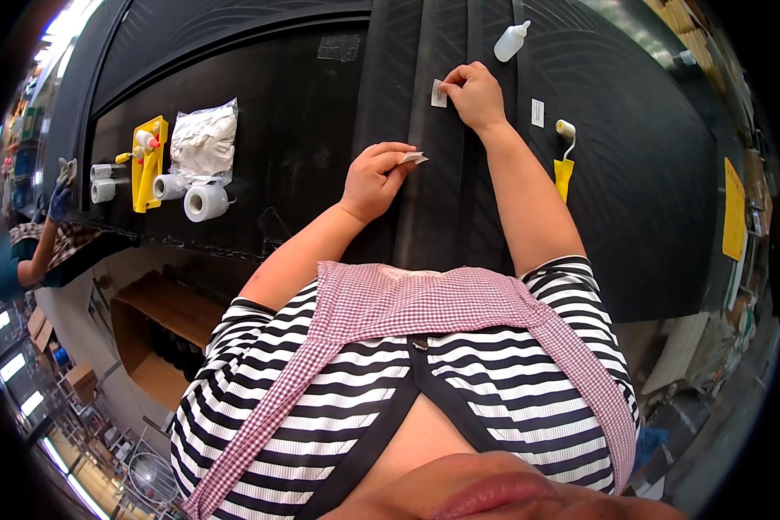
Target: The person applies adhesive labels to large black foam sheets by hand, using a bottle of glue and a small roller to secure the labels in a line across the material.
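My right hand [478, 95] pinches the edge of a small white label [438, 93], which lies against a long black strip [438, 52] on the dark work surface. Closer to me, my left hand [376, 180] holds a few small white labels [415, 158] between thumb and fingers, just above the same strip. Another white label [537, 113] lies flat to the right of my right wrist. Beyond my right hand is a white squeeze bottle [512, 41] with a narrow tip. A small roller [565, 143] with a yellow handle lies to the right of my right forearm.
On the left lie a clear bag of white pieces [204, 143], a yellow tray [151, 173] holding small bottles, and several rolls of white tape [205, 203]. A co-worker's gloved hand [61, 199] reaches the surface's far-left edge. A cardboard box [160, 325] stands below.
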### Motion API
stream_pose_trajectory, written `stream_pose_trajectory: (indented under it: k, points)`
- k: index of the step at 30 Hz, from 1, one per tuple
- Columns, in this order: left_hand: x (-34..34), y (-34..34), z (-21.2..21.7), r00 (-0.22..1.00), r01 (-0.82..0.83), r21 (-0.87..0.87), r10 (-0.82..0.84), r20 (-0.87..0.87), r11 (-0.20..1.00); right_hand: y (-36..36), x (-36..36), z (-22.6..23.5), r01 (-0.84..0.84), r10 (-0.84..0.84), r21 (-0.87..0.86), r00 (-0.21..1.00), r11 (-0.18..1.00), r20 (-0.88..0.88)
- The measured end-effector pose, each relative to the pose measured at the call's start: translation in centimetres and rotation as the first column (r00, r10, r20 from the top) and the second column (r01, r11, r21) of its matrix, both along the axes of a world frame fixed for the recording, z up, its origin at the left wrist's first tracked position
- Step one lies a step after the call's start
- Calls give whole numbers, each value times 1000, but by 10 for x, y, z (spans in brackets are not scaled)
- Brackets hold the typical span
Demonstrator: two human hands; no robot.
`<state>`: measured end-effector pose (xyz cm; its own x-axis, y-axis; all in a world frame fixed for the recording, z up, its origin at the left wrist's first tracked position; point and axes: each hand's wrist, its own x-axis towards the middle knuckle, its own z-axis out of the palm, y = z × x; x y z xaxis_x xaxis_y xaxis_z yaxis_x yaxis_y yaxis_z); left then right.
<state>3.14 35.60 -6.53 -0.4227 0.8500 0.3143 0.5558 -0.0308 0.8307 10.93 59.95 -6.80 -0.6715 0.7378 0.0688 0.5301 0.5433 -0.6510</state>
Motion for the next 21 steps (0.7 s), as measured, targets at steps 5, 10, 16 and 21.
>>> stream_pose_trajectory:
  k: [5, 10, 16, 21]
  points:
    - [-1, 0, 1, 1000, 5, 4, -5, -12, 1000, -1, -3, -4, 24, -21, 44, 998, 999, -65]
    - [-1, 0, 0, 1000, 7, 10, -7, -2, 1000, -2, -5, -4, 53, -50, 52, 998, 997, -46]
    - [0, 0, 1, 1000, 5, 7, -5, 5, 1000, -8, -7, -1, 79, -79, 77, 997, 994, 1]
    - [0, 0, 1, 1000, 5, 10, -5, 12, 1000, -15, -6, 7, 99, -90, 117, 993, 988, -78]
